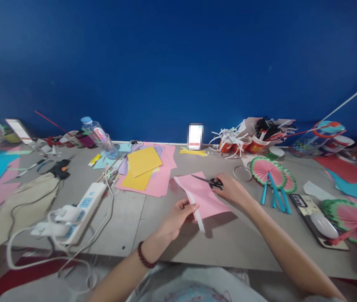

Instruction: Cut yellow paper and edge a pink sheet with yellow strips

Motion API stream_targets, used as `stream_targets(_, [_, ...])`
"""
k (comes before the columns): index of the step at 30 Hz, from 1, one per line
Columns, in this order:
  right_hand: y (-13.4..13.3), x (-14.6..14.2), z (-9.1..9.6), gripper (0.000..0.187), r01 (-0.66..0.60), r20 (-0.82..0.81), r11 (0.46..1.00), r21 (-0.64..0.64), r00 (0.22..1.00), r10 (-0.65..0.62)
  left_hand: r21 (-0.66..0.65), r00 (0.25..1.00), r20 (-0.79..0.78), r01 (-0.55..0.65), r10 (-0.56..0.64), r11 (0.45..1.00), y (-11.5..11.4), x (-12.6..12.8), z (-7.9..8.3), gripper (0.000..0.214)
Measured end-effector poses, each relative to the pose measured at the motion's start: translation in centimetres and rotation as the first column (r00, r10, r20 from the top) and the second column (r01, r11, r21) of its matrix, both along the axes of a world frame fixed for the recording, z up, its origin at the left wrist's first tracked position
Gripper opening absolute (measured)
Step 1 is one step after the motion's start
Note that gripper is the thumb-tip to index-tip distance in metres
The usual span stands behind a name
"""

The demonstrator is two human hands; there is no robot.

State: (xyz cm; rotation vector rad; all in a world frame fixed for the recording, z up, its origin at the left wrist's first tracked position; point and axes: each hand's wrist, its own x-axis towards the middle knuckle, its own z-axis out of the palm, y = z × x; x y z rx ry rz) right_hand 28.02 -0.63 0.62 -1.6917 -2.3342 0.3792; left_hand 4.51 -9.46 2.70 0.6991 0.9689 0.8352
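Left hand is pinching pink paper, right hand gripping scissors over it; white strip is already edging it, end overhanging.

left: power strip and its chunky plugs are totally blocking the way | middle: bare surface is running free towards the left hand | back: paper stack and red cup are crowding in | right: teal-handled fan and phone with mouse on top are kinda boxing things in
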Motion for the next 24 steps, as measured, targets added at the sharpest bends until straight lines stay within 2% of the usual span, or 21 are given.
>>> stream_targets(4, [0.2,1.2,-0.2,0.018,0.047,0.063,0.999,0.023,0.997,-0.049,0.03,0.997,-0.071,0.032,-0.03,0.999,1.5,-0.3,0.7,0.038])
stream_targets(8, [0.0,2.3,0.2,0.029,0.047,0.126,0.997,0.062,0.991,-0.055,0.074,0.993,-0.096,0.078,-0.07,0.994,3.4,-0.7,1.4,0.04])
stream_targets(11, [0.1,2.6,0.1,0.013,0.1,0.162,0.992,0.077,0.98,-0.112,0.092,0.992,-0.07,0.107,-0.101,0.99,4.6,-0.9,1.8,0.042])
stream_targets(16, [0.4,3.3,-1.0,0.017,0.183,0.028,0.982,0.052,0.982,-0.184,0.186,0.987,-0.112,0.133,-0.114,0.973,5.7,-1.3,1.0,0.041])
stream_targets(19, [0.5,3.9,-1.5,0.013,0.217,-0.003,0.976,0.024,0.976,-0.217,0.321,0.964,-0.257,0.153,-0.07,0.934,6.1,-1.5,0.0,0.037])
stream_targets(22, [0.4,4.0,-1.2,0.012,0.225,0.036,0.974,-0.025,0.974,-0.224,0.505,0.917,-0.394,0.155,0.066,0.849,6.3,-1.7,-0.8,0.031])
stream_targets(24, [0.2,3.8,-0.7,0.011,0.232,0.065,0.971,-0.06,0.972,-0.228,0.58,0.905,-0.413,0.171,0.107,0.796,6.3,-1.6,-1.0,0.028])
